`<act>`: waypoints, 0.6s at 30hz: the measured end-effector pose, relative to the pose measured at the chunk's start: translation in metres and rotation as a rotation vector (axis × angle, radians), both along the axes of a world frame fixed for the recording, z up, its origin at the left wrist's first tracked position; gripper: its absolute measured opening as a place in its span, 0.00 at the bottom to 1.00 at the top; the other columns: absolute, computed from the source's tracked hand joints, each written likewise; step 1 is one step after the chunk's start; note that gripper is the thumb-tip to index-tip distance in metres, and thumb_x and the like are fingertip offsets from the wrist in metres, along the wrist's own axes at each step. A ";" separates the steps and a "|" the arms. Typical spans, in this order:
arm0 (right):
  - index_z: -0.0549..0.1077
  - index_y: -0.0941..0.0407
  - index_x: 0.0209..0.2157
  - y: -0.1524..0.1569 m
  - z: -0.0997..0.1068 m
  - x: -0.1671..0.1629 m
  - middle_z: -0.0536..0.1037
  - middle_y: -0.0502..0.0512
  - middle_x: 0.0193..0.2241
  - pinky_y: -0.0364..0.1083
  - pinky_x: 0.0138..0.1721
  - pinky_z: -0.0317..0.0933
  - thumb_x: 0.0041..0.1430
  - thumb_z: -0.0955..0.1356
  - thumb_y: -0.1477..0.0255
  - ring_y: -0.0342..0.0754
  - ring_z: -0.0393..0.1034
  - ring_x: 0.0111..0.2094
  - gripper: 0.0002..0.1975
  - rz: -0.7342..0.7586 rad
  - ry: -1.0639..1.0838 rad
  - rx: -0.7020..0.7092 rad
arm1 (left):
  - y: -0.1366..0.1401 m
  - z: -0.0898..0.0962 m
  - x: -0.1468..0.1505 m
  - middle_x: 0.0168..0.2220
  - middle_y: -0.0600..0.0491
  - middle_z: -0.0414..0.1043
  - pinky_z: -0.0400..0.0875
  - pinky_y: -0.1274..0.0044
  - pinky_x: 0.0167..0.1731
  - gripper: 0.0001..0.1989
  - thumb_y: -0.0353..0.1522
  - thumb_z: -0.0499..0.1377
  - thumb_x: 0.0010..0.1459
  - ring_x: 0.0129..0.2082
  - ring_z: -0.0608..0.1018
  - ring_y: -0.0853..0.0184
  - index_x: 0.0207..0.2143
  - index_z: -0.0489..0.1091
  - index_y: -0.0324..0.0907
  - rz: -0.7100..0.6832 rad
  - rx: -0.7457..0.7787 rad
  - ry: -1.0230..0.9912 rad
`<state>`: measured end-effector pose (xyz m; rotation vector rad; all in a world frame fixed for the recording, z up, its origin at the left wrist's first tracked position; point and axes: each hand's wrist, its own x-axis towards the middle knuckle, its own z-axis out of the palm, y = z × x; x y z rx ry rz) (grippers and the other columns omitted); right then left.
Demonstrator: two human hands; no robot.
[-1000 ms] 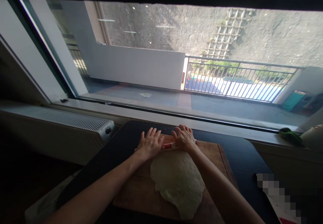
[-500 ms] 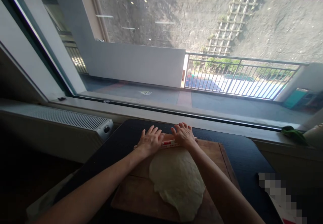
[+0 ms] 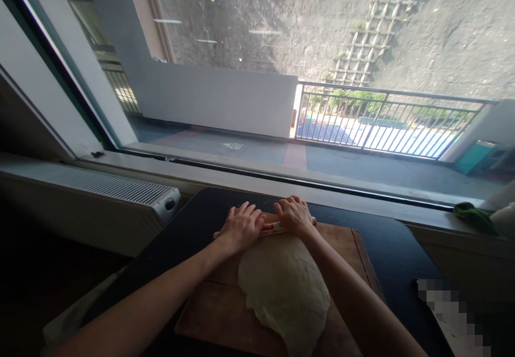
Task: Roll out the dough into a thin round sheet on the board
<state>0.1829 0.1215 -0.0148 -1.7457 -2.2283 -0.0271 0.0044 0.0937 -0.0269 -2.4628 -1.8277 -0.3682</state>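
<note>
A rolling pin (image 3: 273, 230) with a white and red printed wrap lies across the far end of a wooden board (image 3: 213, 311). My left hand (image 3: 243, 225) rests over its left part, fingers curved forward over the top. Over the right part is my right hand (image 3: 295, 216), gripping from above in the same way. Only the pin's middle and its two ends show; the palms hide the rest. A broad, thin sheet of pale dough (image 3: 285, 290) spreads from the pin toward me, with an uneven edge and a narrow tip near the board's front.
The board sits on a dark table (image 3: 378, 244) pushed up to a window sill (image 3: 193, 173). A white radiator (image 3: 100, 201) stands at the left. Something green (image 3: 475, 216) lies on the sill at right. A blurred-out object (image 3: 446, 308) is at the table's right edge.
The view has tilted slightly. My hands stay on the rolling pin at the far end of the dough, with the left hand a little closer to the right.
</note>
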 end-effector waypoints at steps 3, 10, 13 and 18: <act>0.73 0.52 0.39 -0.030 -0.007 0.007 0.72 0.56 0.43 0.49 0.52 0.45 0.65 0.53 0.61 0.51 0.53 0.54 0.21 0.065 -0.014 0.069 | -0.028 -0.003 -0.002 0.59 0.50 0.59 0.47 0.61 0.58 0.24 0.45 0.42 0.62 0.61 0.55 0.57 0.54 0.63 0.47 -0.089 0.083 -0.012; 0.73 0.52 0.39 -0.022 -0.011 0.009 0.70 0.56 0.44 0.50 0.52 0.46 0.65 0.54 0.61 0.52 0.50 0.55 0.19 0.061 -0.008 0.034 | -0.019 -0.004 -0.006 0.61 0.49 0.57 0.47 0.62 0.58 0.29 0.50 0.42 0.60 0.62 0.54 0.57 0.57 0.60 0.46 -0.171 -0.009 -0.013; 0.71 0.53 0.44 0.008 0.000 0.003 0.69 0.57 0.47 0.49 0.48 0.50 0.64 0.55 0.63 0.51 0.53 0.53 0.17 -0.008 0.009 -0.026 | 0.014 -0.001 -0.006 0.58 0.49 0.61 0.53 0.62 0.55 0.26 0.47 0.39 0.62 0.60 0.58 0.58 0.54 0.63 0.46 -0.096 -0.057 -0.031; 0.72 0.53 0.42 -0.007 0.007 0.006 0.70 0.57 0.44 0.47 0.46 0.50 0.65 0.55 0.65 0.50 0.58 0.48 0.16 0.069 -0.038 0.016 | 0.029 0.014 -0.014 0.46 0.45 0.71 0.54 0.61 0.53 0.21 0.39 0.41 0.63 0.53 0.65 0.58 0.38 0.71 0.41 0.089 0.218 -0.049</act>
